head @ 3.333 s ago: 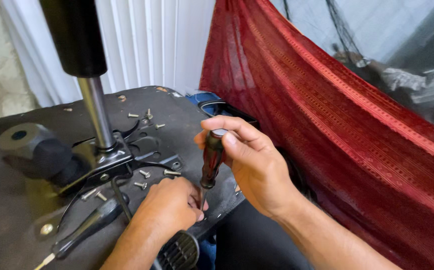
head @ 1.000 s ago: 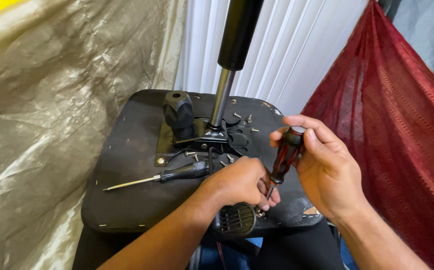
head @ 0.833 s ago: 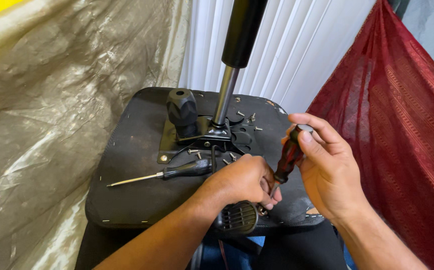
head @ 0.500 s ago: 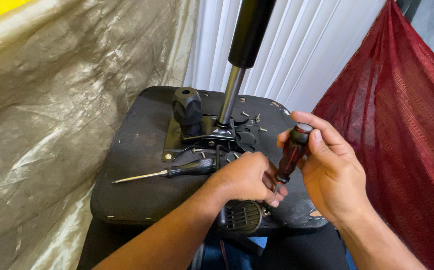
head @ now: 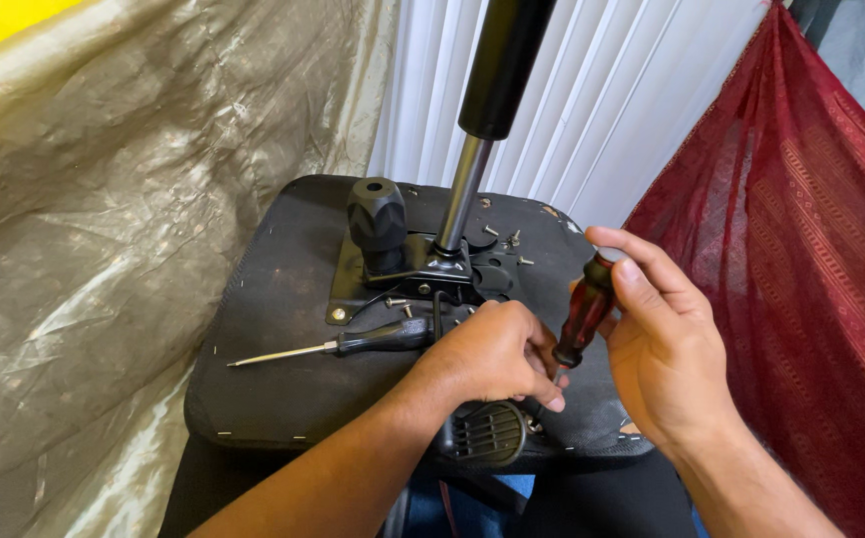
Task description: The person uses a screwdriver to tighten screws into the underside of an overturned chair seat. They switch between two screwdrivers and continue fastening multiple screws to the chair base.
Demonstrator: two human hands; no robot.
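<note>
as r hand (head: 667, 364) grips dark-red screwdriver (head: 582, 314), l hand (head: 497, 354) pinches near tip, fingers closed

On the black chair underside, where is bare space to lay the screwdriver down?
The left part of the black seat underside is bare, between its left edge and the metal plate, above the spare screwdriver. A strip below that screwdriver is bare too. Crowded: around the gas cylinder, where loose screws lie, and near the left hand and right hand, which holds the red-handled screwdriver.
</note>
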